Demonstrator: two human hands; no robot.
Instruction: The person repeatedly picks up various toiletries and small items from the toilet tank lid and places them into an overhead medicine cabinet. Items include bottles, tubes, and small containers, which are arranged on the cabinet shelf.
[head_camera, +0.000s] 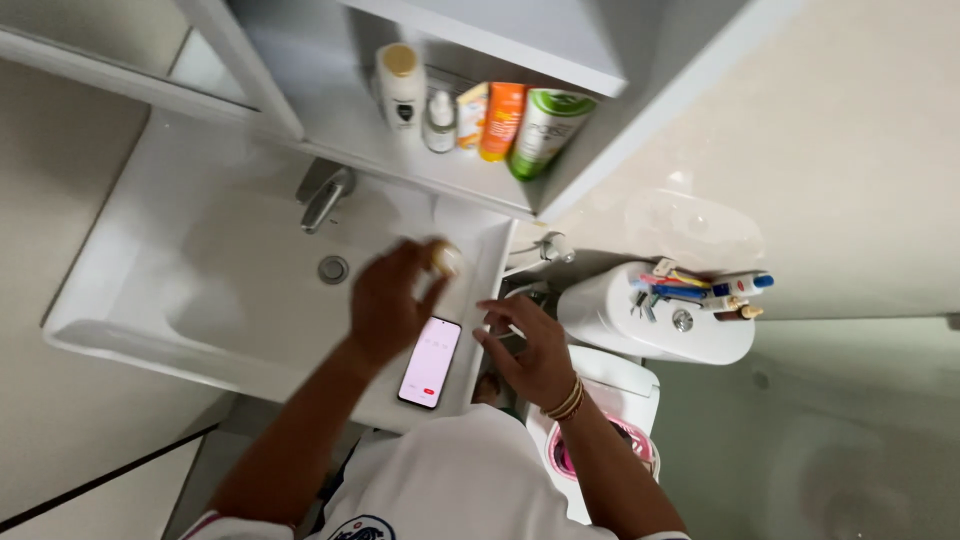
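Your left hand (385, 305) is closed around a small pale bottle (447, 258), fingers wrapped on its body so only the rounded top shows above your knuckles; it hangs over the right-hand ledge of the white sink (200, 290), just above the phone (431, 362) lying face up with its screen lit. Your right hand (530, 350) holds nothing: the fingers are spread and relaxed, hovering just past the sink's right edge, between the basin and the toilet tank (640, 320). Keep your grip on the bottle firm and low on its body, since the ledge beneath is narrow and the phone takes up much of it. If you set the bottle down, choose the bare strip of ledge beyond the phone's top edge, nearer the wall, and lower it upright rather than letting it tip toward the screen or into the basin. If it belongs on the open shelf (400, 165) above the tap (325, 195), note that the row of bottles and tubes there is crowded, so aim for the free space to the left of the white bottle with the tan cap (400, 85). Bring your free hand in to steady the phone or clear it aside before you move.
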